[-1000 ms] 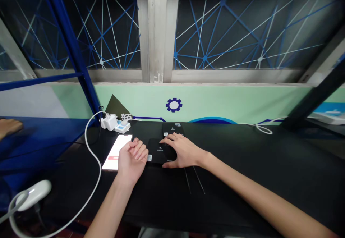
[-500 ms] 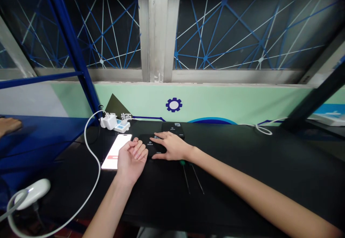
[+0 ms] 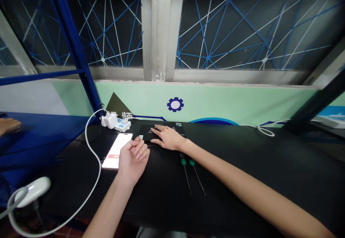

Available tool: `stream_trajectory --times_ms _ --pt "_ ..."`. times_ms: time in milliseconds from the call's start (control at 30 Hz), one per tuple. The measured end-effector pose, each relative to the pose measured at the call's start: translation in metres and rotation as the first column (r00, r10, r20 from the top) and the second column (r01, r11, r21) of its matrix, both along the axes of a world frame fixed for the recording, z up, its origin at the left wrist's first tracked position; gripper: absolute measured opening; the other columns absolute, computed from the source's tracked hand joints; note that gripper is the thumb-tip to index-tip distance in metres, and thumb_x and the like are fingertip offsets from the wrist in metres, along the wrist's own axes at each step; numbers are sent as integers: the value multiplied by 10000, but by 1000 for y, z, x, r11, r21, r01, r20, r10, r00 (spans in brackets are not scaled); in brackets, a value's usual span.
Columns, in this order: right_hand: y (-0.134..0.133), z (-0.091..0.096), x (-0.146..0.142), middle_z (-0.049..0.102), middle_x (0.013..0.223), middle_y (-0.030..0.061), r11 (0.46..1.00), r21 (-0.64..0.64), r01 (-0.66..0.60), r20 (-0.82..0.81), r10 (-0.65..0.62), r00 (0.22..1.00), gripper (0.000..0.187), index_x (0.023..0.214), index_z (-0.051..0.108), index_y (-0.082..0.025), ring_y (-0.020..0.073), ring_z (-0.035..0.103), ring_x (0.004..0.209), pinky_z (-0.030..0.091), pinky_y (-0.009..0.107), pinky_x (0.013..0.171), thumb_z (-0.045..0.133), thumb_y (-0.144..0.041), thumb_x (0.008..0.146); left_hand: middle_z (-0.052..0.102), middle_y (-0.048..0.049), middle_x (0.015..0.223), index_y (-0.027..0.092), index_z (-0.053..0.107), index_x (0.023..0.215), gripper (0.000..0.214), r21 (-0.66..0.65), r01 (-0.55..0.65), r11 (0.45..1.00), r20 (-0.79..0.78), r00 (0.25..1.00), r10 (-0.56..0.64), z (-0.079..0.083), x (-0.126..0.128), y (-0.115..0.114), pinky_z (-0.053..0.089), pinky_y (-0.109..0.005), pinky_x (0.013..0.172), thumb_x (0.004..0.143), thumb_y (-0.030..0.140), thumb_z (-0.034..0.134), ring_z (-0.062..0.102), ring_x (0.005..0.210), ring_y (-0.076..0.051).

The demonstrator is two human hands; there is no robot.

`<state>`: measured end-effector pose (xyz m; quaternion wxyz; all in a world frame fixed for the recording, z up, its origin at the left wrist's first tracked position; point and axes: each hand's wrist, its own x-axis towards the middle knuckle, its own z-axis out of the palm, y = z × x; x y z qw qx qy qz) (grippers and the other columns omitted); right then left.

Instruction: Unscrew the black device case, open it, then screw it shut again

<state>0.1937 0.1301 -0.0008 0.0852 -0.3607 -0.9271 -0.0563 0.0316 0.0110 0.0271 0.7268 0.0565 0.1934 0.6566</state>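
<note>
My right hand (image 3: 167, 138) lies flat, fingers spread, on a black slab-like device (image 3: 147, 133) at the far side of the black table (image 3: 242, 166). A second black device (image 3: 175, 126) sits right behind it, partly hidden by the hand. My left hand (image 3: 132, 159) rests palm up with its fingers loosely curled, holding nothing, beside a phone (image 3: 117, 150) whose screen is lit white. Two thin screwdrivers with green handles (image 3: 187, 164) lie just behind my right forearm.
A white charger and plug block (image 3: 113, 121) stand at the back left, with a white cable (image 3: 91, 151) looping toward a white lamp head (image 3: 33, 191). Another person's hand (image 3: 9, 124) rests on the blue surface at far left. A white cable (image 3: 265, 130) lies back right.
My right hand has pushed the near black device away from me toward the wall, up against the second one. That uncovered the two screwdrivers' green handles. My left hand stayed put.
</note>
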Motion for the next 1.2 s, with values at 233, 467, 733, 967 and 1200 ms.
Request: stream_trajectory --times_ms 233,467,733,967,1200 --pt "9 -4 -3 452 1503 260 1000 17 17 -5 -17 1000 688 1491 446 -57 355 441 1407 381 435 1141 392 -550 1014 238 83 491 196 408 689 247 -3 3 1000 -4 1000 -3 3 2 -1 251 -221 374 784 -30 430 278 360 -73" --pt "12 -5 -3 420 1536 225 998 -38 43 -37 -45 998 678 1501 431 -81 341 411 1429 358 452 1159 376 -551 1015 250 82 490 202 397 682 256 -7 22 1000 -10 1000 -22 6 3 -2 263 -216 368 786 -30 428 281 353 -72" --pt "26 9 40 354 1568 256 977 -120 175 -46 -181 982 1105 1545 343 -90 454 355 1427 298 574 1150 610 -797 738 243 81 491 204 385 667 258 1 47 999 5 999 -47 6 4 -2 256 -213 363 772 -26 436 272 353 -70" --pt "41 7 72 473 1490 210 964 -225 143 -58 -160 985 1003 1487 456 -161 414 453 1355 368 566 1103 700 -738 704 243 81 494 202 383 666 259 -11 42 999 4 999 -42 9 5 -4 249 -213 360 778 -27 430 272 353 -67" --pt "50 2 77 578 1306 148 969 -247 33 -231 -91 969 865 1377 587 -233 346 569 1212 454 500 1038 793 -667 658 240 84 495 203 395 679 254 -16 42 999 6 999 -42 7 4 -3 254 -213 361 771 -31 433 270 350 -69"
